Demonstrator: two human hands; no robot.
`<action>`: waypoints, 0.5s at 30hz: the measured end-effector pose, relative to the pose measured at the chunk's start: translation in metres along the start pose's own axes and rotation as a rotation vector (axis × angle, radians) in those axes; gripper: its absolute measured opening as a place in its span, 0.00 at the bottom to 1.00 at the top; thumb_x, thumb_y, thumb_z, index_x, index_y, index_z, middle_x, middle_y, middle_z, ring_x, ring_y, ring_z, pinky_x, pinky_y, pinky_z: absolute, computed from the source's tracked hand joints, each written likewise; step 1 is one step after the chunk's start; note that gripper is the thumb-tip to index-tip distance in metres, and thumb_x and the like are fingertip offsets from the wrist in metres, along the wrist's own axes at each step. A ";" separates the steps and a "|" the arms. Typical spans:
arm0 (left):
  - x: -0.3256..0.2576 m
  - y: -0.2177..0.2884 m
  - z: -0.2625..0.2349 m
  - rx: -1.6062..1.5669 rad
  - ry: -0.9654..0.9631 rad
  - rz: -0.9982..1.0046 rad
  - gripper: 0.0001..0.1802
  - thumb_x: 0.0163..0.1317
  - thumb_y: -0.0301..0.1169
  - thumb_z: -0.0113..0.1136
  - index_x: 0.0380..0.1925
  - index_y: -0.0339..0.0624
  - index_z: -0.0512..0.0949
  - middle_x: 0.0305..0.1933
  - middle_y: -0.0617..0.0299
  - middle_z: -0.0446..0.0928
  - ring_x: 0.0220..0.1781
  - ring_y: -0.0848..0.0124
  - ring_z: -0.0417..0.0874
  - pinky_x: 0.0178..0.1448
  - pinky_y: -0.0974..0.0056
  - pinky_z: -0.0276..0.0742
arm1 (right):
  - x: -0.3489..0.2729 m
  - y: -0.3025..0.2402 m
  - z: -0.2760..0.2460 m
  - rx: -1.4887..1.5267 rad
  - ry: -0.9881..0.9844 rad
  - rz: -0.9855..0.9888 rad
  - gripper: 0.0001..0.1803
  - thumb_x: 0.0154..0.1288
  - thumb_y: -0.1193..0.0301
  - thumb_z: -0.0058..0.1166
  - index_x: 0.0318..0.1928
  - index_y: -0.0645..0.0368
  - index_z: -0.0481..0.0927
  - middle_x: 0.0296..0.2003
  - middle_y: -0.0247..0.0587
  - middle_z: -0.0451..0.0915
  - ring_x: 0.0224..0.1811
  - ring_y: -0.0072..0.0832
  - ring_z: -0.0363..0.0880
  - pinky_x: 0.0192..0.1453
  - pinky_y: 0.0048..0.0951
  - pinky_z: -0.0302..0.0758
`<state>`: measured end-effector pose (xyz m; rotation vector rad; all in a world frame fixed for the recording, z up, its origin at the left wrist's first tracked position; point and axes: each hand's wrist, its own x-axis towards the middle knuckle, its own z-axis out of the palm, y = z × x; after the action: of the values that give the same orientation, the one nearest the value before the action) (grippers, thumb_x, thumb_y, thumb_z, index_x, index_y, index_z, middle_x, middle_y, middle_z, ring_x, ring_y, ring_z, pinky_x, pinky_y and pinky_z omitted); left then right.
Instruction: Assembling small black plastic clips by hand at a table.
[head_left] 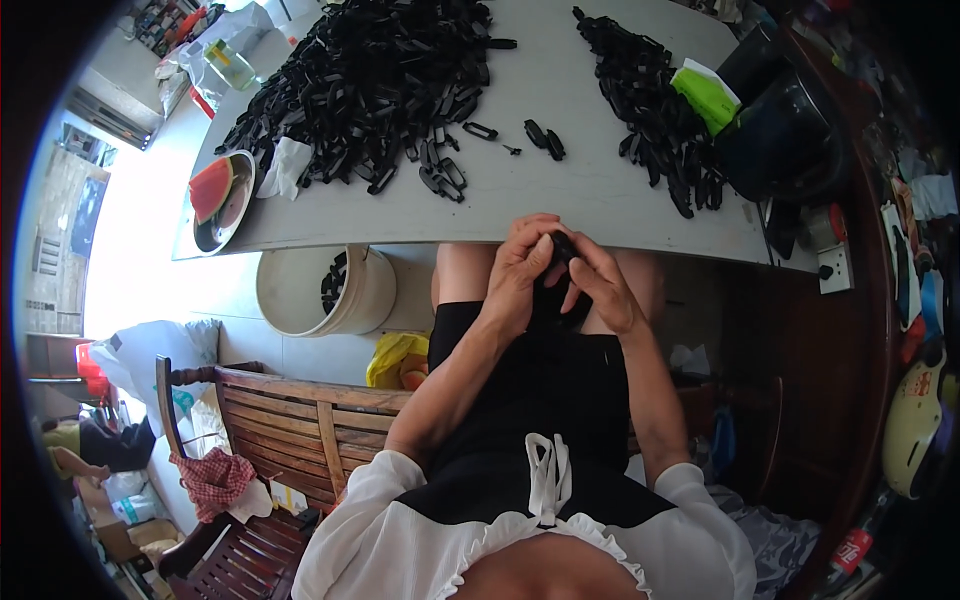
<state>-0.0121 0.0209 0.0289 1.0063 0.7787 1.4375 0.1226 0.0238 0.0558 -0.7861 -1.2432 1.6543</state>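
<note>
We see the small black plastic part (562,246) pinched between the 2 hands, just below the near edge of the surface (600,190). The left hand (520,268) and right hand (600,285) both close their fingers on it. Piles of black parts (370,80) lie on the surface beyond.

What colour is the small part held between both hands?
Black part, held by left hand and right hand; head view.

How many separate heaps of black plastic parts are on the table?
2: a large heap at the table's far left and a narrower heap at the far right. A few loose pieces lie between them; more may sit out of frame.
</note>
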 end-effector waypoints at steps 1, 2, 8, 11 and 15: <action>-0.001 0.003 0.000 0.000 -0.003 0.001 0.14 0.68 0.38 0.49 0.41 0.40 0.76 0.52 0.61 0.68 0.38 0.76 0.73 0.46 0.72 0.66 | 0.001 0.003 -0.003 -0.001 0.002 -0.003 0.21 0.61 0.58 0.57 0.43 0.63 0.74 0.25 0.33 0.73 0.25 0.20 0.73 0.22 0.17 0.70; -0.003 0.006 0.000 -0.121 -0.073 -0.130 0.15 0.67 0.39 0.49 0.41 0.40 0.76 0.52 0.61 0.68 0.40 0.75 0.73 0.48 0.71 0.66 | 0.001 0.009 -0.008 -0.007 -0.060 0.026 0.20 0.61 0.59 0.57 0.44 0.63 0.74 0.25 0.32 0.73 0.24 0.19 0.72 0.22 0.17 0.70; 0.031 0.008 -0.021 0.288 -0.092 -0.019 0.10 0.64 0.29 0.50 0.41 0.36 0.76 0.36 0.62 0.75 0.38 0.71 0.73 0.42 0.67 0.71 | -0.001 0.025 -0.033 -0.482 -0.054 0.100 0.17 0.60 0.60 0.58 0.33 0.65 0.75 0.18 0.35 0.74 0.21 0.24 0.74 0.22 0.24 0.70; 0.074 0.013 -0.037 0.877 -0.001 0.141 0.12 0.58 0.25 0.52 0.42 0.37 0.75 0.36 0.55 0.74 0.39 0.63 0.74 0.43 0.65 0.71 | -0.003 0.037 -0.031 -1.369 -0.062 0.095 0.18 0.56 0.60 0.60 0.27 0.64 0.74 0.23 0.53 0.76 0.25 0.47 0.75 0.30 0.38 0.72; 0.117 -0.007 -0.053 1.344 0.127 0.533 0.13 0.51 0.21 0.53 0.39 0.40 0.74 0.33 0.52 0.72 0.36 0.54 0.74 0.41 0.58 0.70 | 0.005 0.025 -0.025 -1.452 -0.164 0.193 0.17 0.56 0.61 0.60 0.26 0.64 0.74 0.22 0.51 0.77 0.25 0.45 0.77 0.30 0.37 0.72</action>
<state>-0.0539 0.1421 0.0175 2.2639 1.7447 1.3211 0.1355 0.0352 0.0245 -1.6263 -2.5353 0.6978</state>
